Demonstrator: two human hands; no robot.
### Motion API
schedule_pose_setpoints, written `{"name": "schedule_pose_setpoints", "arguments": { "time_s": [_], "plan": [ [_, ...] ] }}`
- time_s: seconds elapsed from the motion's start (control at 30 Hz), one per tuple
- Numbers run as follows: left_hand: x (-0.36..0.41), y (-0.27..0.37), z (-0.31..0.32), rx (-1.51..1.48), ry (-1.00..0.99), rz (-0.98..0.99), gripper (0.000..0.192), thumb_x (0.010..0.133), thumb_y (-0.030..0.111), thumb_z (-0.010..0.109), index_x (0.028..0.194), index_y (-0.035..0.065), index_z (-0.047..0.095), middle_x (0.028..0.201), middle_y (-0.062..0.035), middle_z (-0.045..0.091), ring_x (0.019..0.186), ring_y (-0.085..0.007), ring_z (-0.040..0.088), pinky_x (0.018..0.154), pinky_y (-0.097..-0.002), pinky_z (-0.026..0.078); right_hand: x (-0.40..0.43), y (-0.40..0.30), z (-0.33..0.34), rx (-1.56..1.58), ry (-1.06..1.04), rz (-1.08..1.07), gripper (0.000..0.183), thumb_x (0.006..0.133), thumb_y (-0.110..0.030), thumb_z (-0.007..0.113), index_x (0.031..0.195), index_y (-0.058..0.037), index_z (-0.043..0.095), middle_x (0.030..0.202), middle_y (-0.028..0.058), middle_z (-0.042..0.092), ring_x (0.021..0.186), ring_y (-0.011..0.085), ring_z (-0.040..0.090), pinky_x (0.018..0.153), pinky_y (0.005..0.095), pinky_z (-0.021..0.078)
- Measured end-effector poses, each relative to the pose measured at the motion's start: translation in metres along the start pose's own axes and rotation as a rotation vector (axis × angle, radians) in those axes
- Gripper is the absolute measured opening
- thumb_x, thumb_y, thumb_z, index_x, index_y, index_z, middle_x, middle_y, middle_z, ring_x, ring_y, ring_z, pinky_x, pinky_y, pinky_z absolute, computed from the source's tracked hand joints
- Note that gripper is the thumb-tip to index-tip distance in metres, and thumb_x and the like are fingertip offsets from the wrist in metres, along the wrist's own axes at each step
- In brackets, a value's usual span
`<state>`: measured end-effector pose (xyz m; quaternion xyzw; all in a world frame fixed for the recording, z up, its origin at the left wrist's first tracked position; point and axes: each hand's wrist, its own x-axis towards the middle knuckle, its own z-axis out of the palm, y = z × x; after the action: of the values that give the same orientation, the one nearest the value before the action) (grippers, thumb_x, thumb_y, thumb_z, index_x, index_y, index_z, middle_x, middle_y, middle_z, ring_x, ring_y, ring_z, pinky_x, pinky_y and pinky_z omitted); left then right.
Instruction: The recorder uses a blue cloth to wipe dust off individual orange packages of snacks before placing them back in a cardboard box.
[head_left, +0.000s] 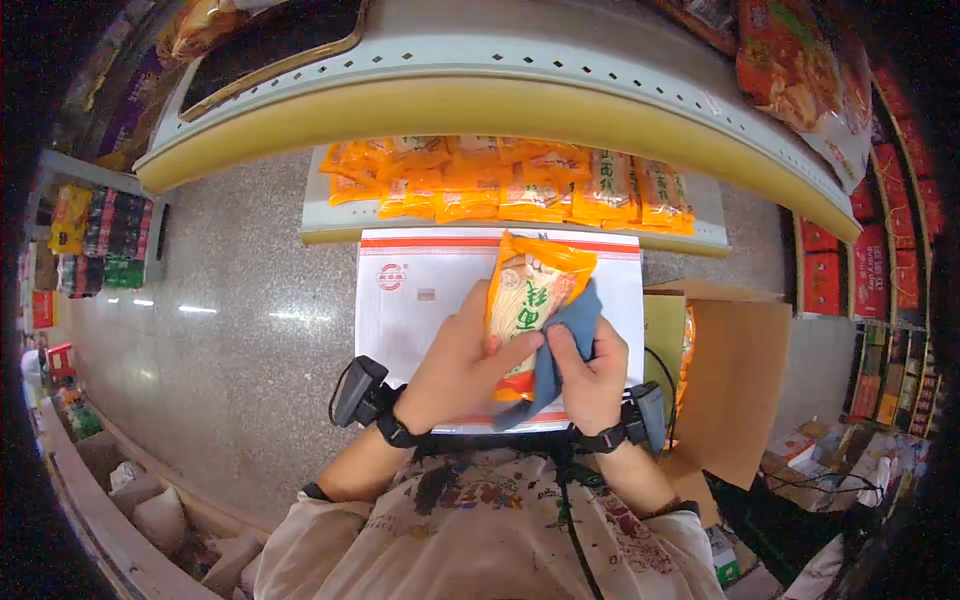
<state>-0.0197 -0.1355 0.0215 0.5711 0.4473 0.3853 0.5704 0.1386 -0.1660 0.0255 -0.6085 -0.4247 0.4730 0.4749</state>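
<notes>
My left hand (469, 352) grips an orange-edged plastic packet of noodles (517, 300) by its left side, thumb across the front. The packet bears green writing and shows pale strands through its window. In my right hand (592, 360) is a blue-grey cloth (577, 319), bunched against the packet's right side and partly behind it. One end of the cloth hangs below the packet. Beneath both hands lies a white carton (420, 322) with red stripes and a printed emblem.
Beyond the carton, a low shelf (326, 217) bears rows of similar orange packets (532, 191). A higher shelf with a yellow front edge (480, 105) juts over them. An open cardboard box (739, 382) with orange packets inside stands at right. Stocked shelves line both sides.
</notes>
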Motion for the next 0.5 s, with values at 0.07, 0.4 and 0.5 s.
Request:
{"name": "schedule_pose_setpoints", "arguments": {
  "time_s": [0.07,0.4,0.5],
  "plan": [
    [0.001,0.008,-0.005,-0.009,-0.052,-0.061,0.047,0.088,0.013,0.064,0.126,-0.0015,0.041,0.109,-0.0108,0.06,0.101,-0.0154,0.057,0.086,-0.0301,0.046,0.001,-0.001,0.001,0.054,-0.016,0.006,0.014,0.088,-0.011,0.065,0.095,0.0013,0.062,0.083,0.0027,0.066,0.073,0.0056,0.056,0.065,0.0241,0.0472],
    [0.009,0.007,-0.005,-0.133,0.133,-0.062,0.036,0.091,0.013,0.06,0.119,-0.0024,0.043,0.103,-0.0107,0.062,0.093,-0.0112,0.058,0.078,-0.028,0.048,-0.004,0.006,-0.003,-0.138,-0.266,0.077,0.021,0.085,-0.015,0.07,0.094,0.0009,0.06,0.081,0.0062,0.065,0.075,0.0074,0.056,0.068,0.0265,0.0475],
    [0.009,0.008,-0.003,-0.196,0.173,-0.037,0.035,0.092,0.011,0.059,0.12,-0.0015,0.043,0.107,-0.0092,0.06,0.095,-0.011,0.057,0.08,-0.0271,0.048,-0.005,0.01,0.001,-0.027,-0.228,0.07,0.02,0.085,-0.014,0.069,0.093,0.0007,0.059,0.081,0.0054,0.065,0.075,0.0074,0.056,0.068,0.0263,0.0473]
  ]
}}
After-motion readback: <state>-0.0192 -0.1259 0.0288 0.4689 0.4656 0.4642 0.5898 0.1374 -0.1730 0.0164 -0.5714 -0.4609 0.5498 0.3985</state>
